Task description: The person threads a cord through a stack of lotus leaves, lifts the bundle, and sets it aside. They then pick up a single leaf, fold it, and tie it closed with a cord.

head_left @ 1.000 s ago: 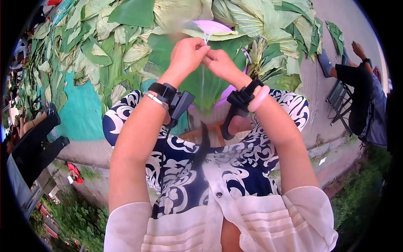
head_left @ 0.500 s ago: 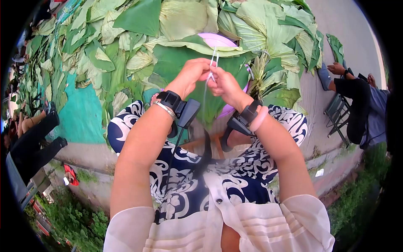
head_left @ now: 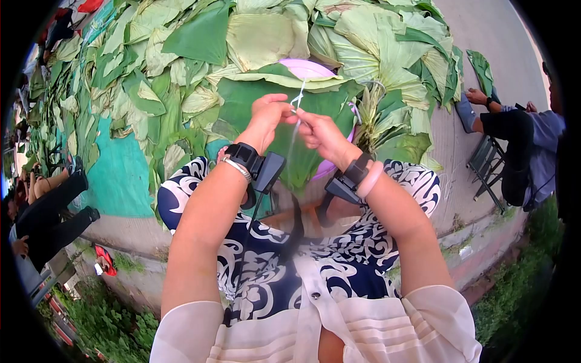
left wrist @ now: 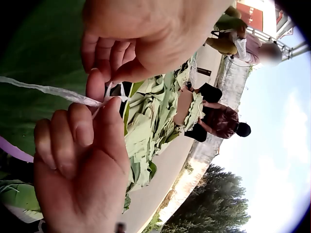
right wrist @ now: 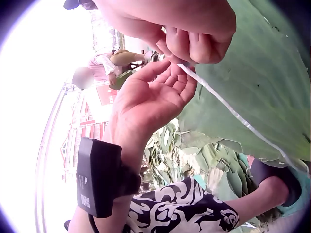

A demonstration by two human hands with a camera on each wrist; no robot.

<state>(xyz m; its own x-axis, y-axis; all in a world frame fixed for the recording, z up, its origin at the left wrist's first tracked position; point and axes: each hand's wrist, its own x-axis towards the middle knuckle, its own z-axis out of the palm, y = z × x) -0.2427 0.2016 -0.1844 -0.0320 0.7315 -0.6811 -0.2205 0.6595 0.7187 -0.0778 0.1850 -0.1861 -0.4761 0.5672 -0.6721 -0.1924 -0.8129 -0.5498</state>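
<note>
A person's right hand (head_left: 327, 136) pinches a white string (left wrist: 58, 92) between thumb and forefinger, the other fingers curled, above a large green leaf (head_left: 242, 100). The left hand (head_left: 266, 118) meets it at the string; whether its fingertips grip the strand cannot be told.

The left wrist view alone shows a small loop beside the right thumb, along with a person in a dark red top (left wrist: 223, 121) and a tree (left wrist: 209, 199) beneath bright sky. The right wrist view traces the string's tail down across the leaf and shows the left palm facing the lens above a black wrist camera (right wrist: 99, 177).

Only the head view takes in the broad spread of leaves (head_left: 363, 42) and a person on a folding seat (head_left: 487, 160) at right. A pink-purple object (head_left: 307, 68) shows at the large leaf's edges; mostly covered, it may or may not be a container.
</note>
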